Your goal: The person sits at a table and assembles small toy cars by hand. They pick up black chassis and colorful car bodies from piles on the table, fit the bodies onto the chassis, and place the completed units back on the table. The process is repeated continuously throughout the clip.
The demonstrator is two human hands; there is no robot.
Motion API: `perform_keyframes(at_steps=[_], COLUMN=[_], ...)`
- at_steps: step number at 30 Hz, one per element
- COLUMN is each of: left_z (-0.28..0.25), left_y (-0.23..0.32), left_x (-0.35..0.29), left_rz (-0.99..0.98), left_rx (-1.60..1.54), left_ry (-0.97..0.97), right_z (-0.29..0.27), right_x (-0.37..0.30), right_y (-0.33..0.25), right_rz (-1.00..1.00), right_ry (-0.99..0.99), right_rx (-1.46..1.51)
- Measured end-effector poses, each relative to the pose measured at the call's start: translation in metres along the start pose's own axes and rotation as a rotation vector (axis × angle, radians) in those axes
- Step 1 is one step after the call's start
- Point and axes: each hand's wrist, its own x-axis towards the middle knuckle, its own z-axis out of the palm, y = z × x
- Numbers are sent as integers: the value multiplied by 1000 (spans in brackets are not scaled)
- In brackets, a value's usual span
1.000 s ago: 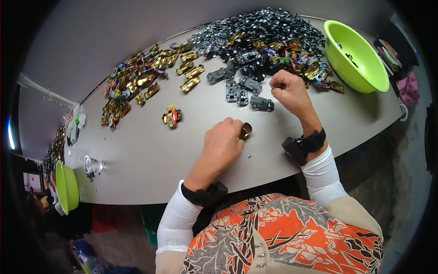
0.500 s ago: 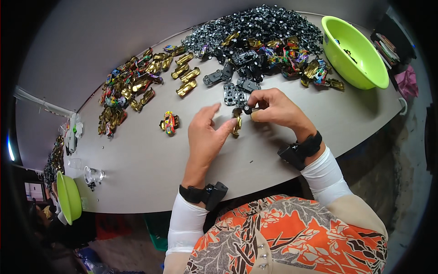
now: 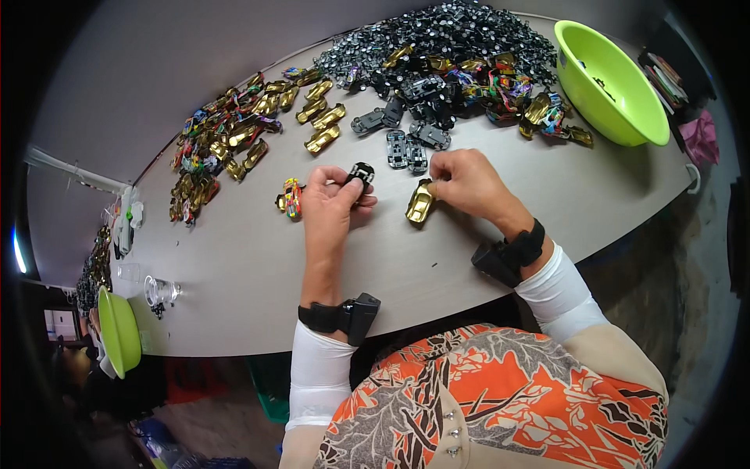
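Note:
My left hand (image 3: 326, 205) is closed round a black toy car chassis (image 3: 361, 173), thumb pressed on it. To its right, my right hand (image 3: 475, 186) pinches a gold toy car body (image 3: 419, 203) by its upper end, just above or on the table; I cannot tell which. A multicoloured toy car body (image 3: 291, 198) lies beside my left hand. Beyond my hands are a few dark grey toy car chassis (image 3: 397, 149), and a row of gold car bodies (image 3: 322, 139) sits further left.
A large heap of dark chassis parts (image 3: 469, 39) fills the table's back. Gold and multicoloured bodies (image 3: 226, 141) pile up at left. A green basin (image 3: 652, 117) stands at far right, another green basin (image 3: 117, 332) at lower left, near a clear cup (image 3: 160, 291).
My left hand has moved left and up and closed on the black chassis; before, it was open near the gold body. My right hand now holds the gold body, which has turned and shifted right.

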Motion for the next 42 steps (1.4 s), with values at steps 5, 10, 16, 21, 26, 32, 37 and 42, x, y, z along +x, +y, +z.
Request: perform_keyframes(at_steps=[5, 10, 16, 21, 26, 32, 37, 42], left_z=[18, 31, 33, 25, 28, 28, 26, 28], left_y=[-17, -19, -16, -21, -19, -9, -10, -7], left_x=[-4, -10, -12, -8, -12, -14, -12, -13], left_rz=[-26, -30, -143, 20, 32, -142, -222, -202], left_rx=[114, 180, -191, -324, -253, -390, -514, -506], left_ry=[-69, -85, -93, -95, -87, -155, -263, -356], right_z=[18, 29, 31, 36, 33, 24, 20, 20], right_x=[-4, -5, -7, -6, -9, -2, -6, -8], right_y=[-9, -13, -21, -19, -26, -24, -25, -27], right_rz=[-51, -74, -260, -22, -56, -44, 37, -5], right_ry=[88, 137, 296, 11, -80, 21, -42, -92], right_rx=[-194, -58, 198, 814, 733, 899, 986, 848])
